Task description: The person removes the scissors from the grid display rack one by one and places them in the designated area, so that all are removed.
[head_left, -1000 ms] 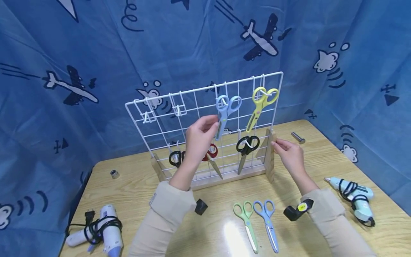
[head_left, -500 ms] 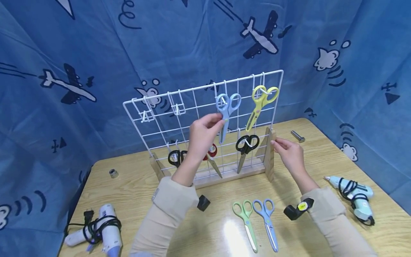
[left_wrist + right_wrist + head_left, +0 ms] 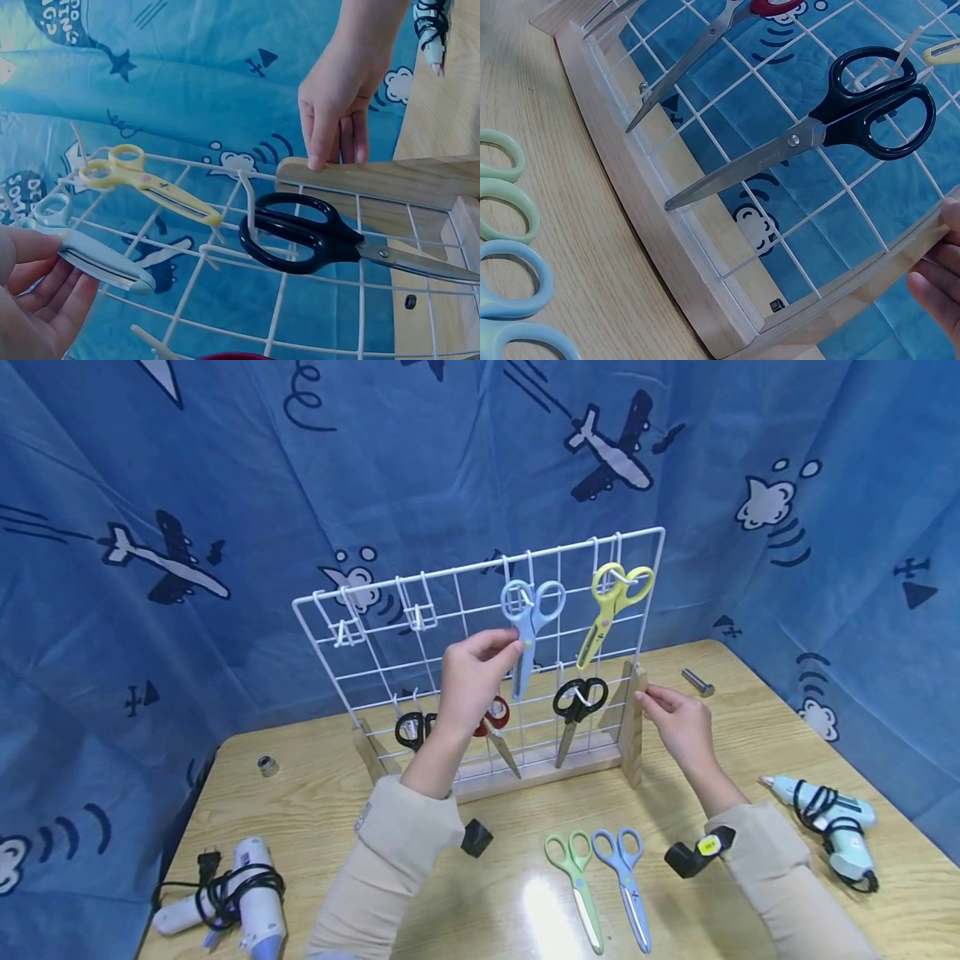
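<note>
Bench, wood-grain; near side has green scissors and blue scissors lying side by side, green at left, handles toward the rack, blades toward the viewer. Near left: white-and-lilac corded tool, type unclear, black cable wrapped round it. Near right: mint glue gun, also cable-wrapped. Person's beige sleeves reach in from both sides; hands well apart. Left hand pinches the light-blue scissors just below the rings, thumb near the pivot; scissors are on the wire rack, upper row, hook through the left ring, blades pointing down. Right hand grips the edge of the rack's wooden upright at the right end, thumb and fingertips on it. Rack stands on a wooden base bar. Lower row, left to right: black-handled scissors, partly hidden by the left arm; red-handled scissors, also partly covered; black scissors, blades down toward the base bar. Upper row: two white hooks at left, light-blue scissors, then yellow scissors at right, tilted. Metal nut or collar left of rack, bolt right of it. Behind everything: blue curtain, airplane print.
</note>
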{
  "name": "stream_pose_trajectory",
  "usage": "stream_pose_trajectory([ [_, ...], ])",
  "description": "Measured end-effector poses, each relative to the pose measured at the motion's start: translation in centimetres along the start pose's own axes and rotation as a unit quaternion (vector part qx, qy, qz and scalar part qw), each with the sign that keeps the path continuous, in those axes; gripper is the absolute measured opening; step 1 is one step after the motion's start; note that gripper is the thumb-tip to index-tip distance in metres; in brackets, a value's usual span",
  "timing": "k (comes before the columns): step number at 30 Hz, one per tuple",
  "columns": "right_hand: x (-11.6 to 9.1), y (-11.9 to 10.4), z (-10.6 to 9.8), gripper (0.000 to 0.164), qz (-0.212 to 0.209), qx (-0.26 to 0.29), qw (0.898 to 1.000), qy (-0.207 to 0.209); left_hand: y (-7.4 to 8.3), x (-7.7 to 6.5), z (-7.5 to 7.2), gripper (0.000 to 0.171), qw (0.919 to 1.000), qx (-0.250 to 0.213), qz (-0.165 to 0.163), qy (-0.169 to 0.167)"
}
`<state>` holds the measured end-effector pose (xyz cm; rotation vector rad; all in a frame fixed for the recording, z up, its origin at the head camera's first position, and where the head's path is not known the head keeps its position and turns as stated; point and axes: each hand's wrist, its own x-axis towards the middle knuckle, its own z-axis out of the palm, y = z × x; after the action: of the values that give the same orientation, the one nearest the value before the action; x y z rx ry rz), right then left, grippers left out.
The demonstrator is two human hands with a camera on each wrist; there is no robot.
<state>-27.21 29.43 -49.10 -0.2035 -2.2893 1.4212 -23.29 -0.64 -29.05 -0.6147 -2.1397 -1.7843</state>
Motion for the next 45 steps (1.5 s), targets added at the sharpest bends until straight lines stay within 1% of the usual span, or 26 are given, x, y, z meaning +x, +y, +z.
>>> stream_pose_trajectory([
  [2,-0.8,-2.0,-0.5,0.041,0.002,0.031,1.000,-0.004,0.3,-0.2,-0.1,0.019,1.0000,0.001,0.002,-0.002],
  [3,-1.4,-3.1,-0.7,0.041,0.002,0.036,0.999,-0.009,1.2,-0.5,-0.2,0.019,1.0000,0.000,-0.001,-0.005],
  [4,-1.7,-3.8,-0.8,0.042,-0.003,0.028,1.000,-0.004,1.5,-0.7,-0.2,0.018,1.0000,0.000,-0.002,-0.008],
  [5,-2.1,-4.7,-1.0,0.043,-0.003,0.038,0.999,-0.009,2.5,-1.1,-0.3,0.018,0.9999,0.005,-0.007,-0.011],
  [6,-2.4,-5.1,-1.1,0.041,-0.006,0.055,0.998,-0.007,2.8,-1.3,-0.4,0.018,0.9998,0.005,-0.008,-0.016],
  [7,-2.7,-5.9,-1.2,0.041,-0.001,0.047,0.999,-0.006,3.1,-1.5,-0.5,0.018,0.9997,0.007,-0.010,-0.021],
  [8,-2.3,-4.9,-1.0,0.040,-0.005,0.043,0.999,-0.006,3.2,-1.7,-0.5,0.018,0.9996,0.008,-0.008,-0.025],
  [11,-3.3,-7.2,-1.3,0.041,-0.001,0.011,1.000,-0.005,3.7,-2.4,-0.7,0.019,0.9991,0.009,-0.010,-0.039],
  [12,-3.0,-6.6,-1.1,0.040,0.000,0.009,1.000,0.002,3.8,-2.7,-0.8,0.019,0.9989,0.011,-0.012,-0.044],
  [13,-2.8,-6.4,-1.2,0.041,0.001,0.004,1.000,-0.007,3.8,-2.9,-0.9,0.019,0.9986,0.011,-0.014,-0.049],
  [14,-2.2,-4.8,-0.9,0.041,-0.009,0.008,1.000,-0.003,3.9,-3.3,-1.0,0.018,0.9983,0.009,-0.020,-0.054],
  [15,-2.2,-4.8,-0.9,0.041,-0.010,-0.003,1.000,0.000,3.9,-3.6,-1.1,0.018,0.9978,0.007,-0.029,-0.059],
  [18,0.4,1.7,0.6,0.040,-0.025,-0.004,0.999,0.026,3.7,-4.6,-1.4,0.018,0.9960,-0.006,-0.050,-0.073],
  [20,1.2,3.9,1.2,0.040,-0.027,-0.031,0.998,0.040,3.5,-5.3,-1.6,0.018,0.9942,-0.020,-0.065,-0.083],
  [22,1.3,4.6,1.4,0.042,-0.019,-0.034,0.998,0.048,3.2,-6.1,-1.9,0.019,0.9918,-0.028,-0.083,-0.093],
  [23,0.6,3.2,0.9,0.039,-0.017,-0.014,0.999,0.030,3.0,-6.5,-2.0,0.019,0.9901,-0.030,-0.096,-0.098],
  [24,0.7,3.2,0.9,0.040,-0.014,-0.010,0.999,0.028,2.9,-6.9,-2.1,0.019,0.9881,-0.033,-0.109,-0.103],
  [28,0.7,3.0,0.8,0.040,-0.016,-0.006,0.999,0.029,1.6,-8.4,-2.3,0.021,0.9749,-0.066,-0.170,-0.128],
  [29,0.7,2.9,0.8,0.039,-0.021,-0.010,0.999,0.032,1.0,-8.8,-2.2,0.021,0.9702,-0.078,-0.187,-0.133],
  [30,1.4,4.4,1.3,0.041,-0.024,-0.036,0.998,0.051,0.5,-9.2,-2.2,0.022,0.9654,-0.089,-0.202,-0.139],
  [34,1.3,4.3,1.4,0.038,-0.035,-0.047,0.996,0.069,-2.2,-11.0,-1.8,0.024,0.9488,-0.123,-0.249,-0.151],
  [37,1.3,4.4,1.5,0.038,-0.030,-0.045,0.996,0.072,-4.8,-12.4,-1.5,0.027,0.9422,-0.132,-0.266,-0.156],
  [39,1.3,4.5,1.5,0.038,-0.030,-0.046,0.996,0.071,-8.3,-13.7,-1.2,0.027,0.9443,-0.135,-0.254,-0.160],
  [42,1.3,4.2,1.4,0.038,-0.032,-0.040,0.997,0.061,-11.4,-15.0,-1.2,0.027,0.9371,-0.127,-0.282,-0.162],
  [44,0.9,2.9,0.9,0.037,-0.021,-0.019,0.999,0.044,-12.1,-15.6,-1.2,0.025,0.9331,-0.118,-0.300,-0.160],
  [45,0.5,1.5,0.6,0.038,-0.019,-0.012,0.999,0.036,-11.3,-15.6,-1.4,0.026,0.9269,-0.112,-0.321,-0.158],
])
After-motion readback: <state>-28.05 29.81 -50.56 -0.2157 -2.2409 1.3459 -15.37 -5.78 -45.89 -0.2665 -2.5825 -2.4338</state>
